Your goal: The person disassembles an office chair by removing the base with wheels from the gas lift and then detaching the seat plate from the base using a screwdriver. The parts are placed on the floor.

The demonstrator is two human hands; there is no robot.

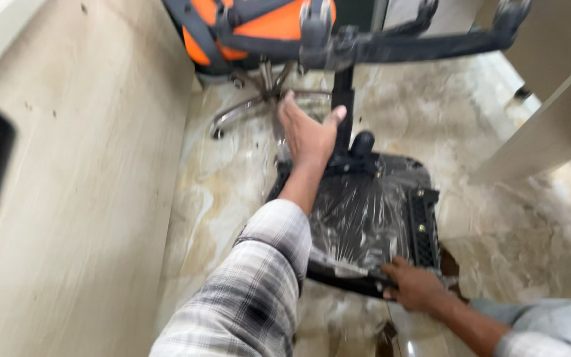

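— Plaid sleeve (252, 291) was closest; the left hand (308, 135) reached out, fingers spread, toward the black post (343, 109).
— And the right hand (414, 285)?
— It pinched the near edge of the plastic-wrapped seat (365, 211), lying upside down on the marble floor (232, 192), post pointing away. Best steadied low, I'd judge.

A single head-worn camera looks steeply down from above at the marble floor (232, 198). It sits close over an upturned chair seat (365, 211), both forearms entering from the bottom edge
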